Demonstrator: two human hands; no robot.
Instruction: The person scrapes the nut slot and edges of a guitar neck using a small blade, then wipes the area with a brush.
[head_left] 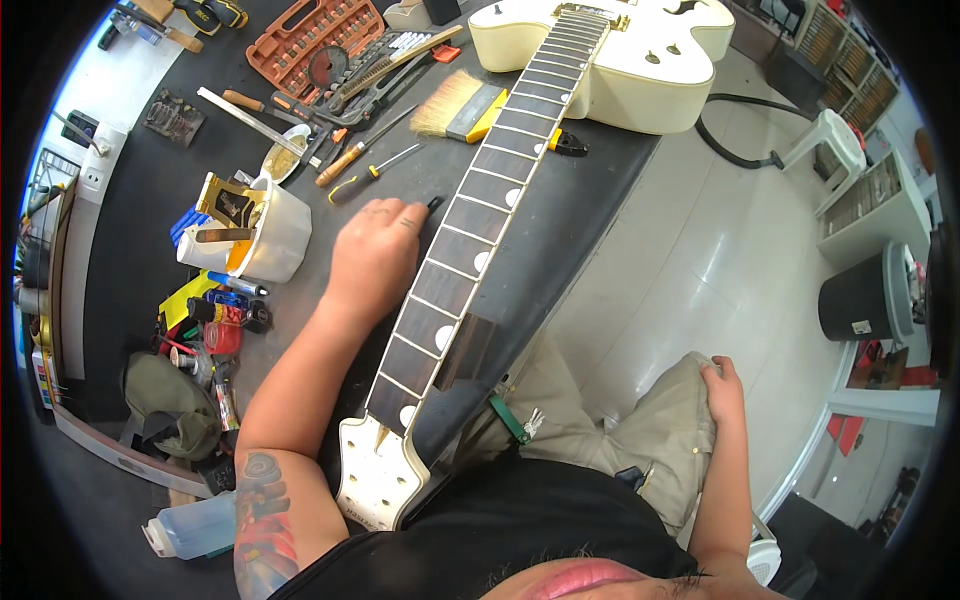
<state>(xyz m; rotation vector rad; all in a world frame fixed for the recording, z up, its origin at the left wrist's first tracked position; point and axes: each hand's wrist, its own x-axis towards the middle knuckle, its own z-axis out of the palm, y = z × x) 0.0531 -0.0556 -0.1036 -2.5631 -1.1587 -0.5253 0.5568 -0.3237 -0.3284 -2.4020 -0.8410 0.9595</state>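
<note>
Closed fingers of the person's left hand [375,252] pinch a small dark tool [434,203] against the edge of a guitar fretboard [490,210]. The cream guitar [640,60] lies diagonally across a dark workbench [570,210], headstock toward the person. The right hand [722,388] rests open on the person's knee. Beside the left hand stand a white plastic tub [280,240], screwdrivers [365,150] and a paintbrush [460,108].

Your guitar [520,160] lies diagonally along the workbench's [600,200] right edge. Your left hand [375,250] rests left of its neck; tools [340,100] lie behind.
</note>
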